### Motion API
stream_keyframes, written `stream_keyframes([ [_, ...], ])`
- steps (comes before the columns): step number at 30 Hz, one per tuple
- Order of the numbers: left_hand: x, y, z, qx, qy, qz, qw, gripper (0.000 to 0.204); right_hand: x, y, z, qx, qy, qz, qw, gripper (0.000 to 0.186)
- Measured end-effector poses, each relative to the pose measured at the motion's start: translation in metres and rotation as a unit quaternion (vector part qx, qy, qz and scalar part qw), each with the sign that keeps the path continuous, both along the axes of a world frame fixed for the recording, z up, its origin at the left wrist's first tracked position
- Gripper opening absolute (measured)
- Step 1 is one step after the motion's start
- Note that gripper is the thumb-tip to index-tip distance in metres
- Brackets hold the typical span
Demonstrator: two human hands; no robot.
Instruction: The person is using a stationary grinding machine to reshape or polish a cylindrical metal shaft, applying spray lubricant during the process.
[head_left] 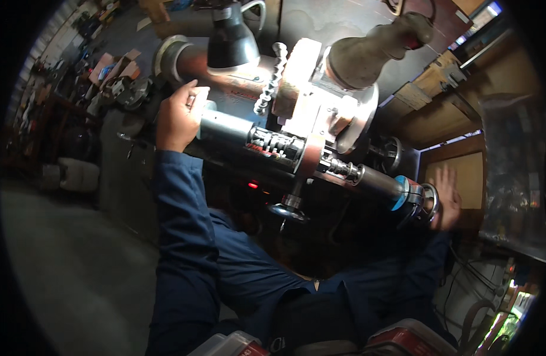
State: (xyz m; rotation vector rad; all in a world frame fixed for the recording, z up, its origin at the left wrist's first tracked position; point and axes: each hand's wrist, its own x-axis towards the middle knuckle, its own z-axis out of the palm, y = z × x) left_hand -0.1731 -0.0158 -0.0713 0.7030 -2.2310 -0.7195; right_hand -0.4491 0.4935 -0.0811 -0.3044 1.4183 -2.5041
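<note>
Left hand [178, 115] fingers wrapped around the far-left end of the long grey steel shaft assembly with springs [297, 155]. Right hand [446, 199] open, fingers spread, palm against the shaft's bearing end [424, 204], near right. Black lamp [231, 41] lit above.

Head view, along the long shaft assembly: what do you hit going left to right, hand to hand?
left hand → smooth grey cylinder → coil springs → round flange → smaller spring → dark tube → blue ring → right hand
</note>
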Motion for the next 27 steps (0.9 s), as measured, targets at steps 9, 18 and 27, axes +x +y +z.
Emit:
stream_keyframes([
  [9, -0.012, -0.020, 0.011, 0.059, -0.069, -0.082, 0.992, 0.027, -0.002, 0.005, -0.003, -0.053, -0.058, 0.148, 0.986, 0.080],
  [18, -0.014, -0.013, 0.020, 0.043, -0.052, -0.110, 0.992, 0.031, 0.004, -0.006, -0.004, -0.022, -0.077, 0.186, 0.979, 0.081],
  [27, -0.009, -0.031, 0.001, -0.033, 0.003, -0.113, 0.993, 0.039, -0.130, -0.018, -0.073, 0.516, -0.108, 0.154, 0.835, 0.055],
])
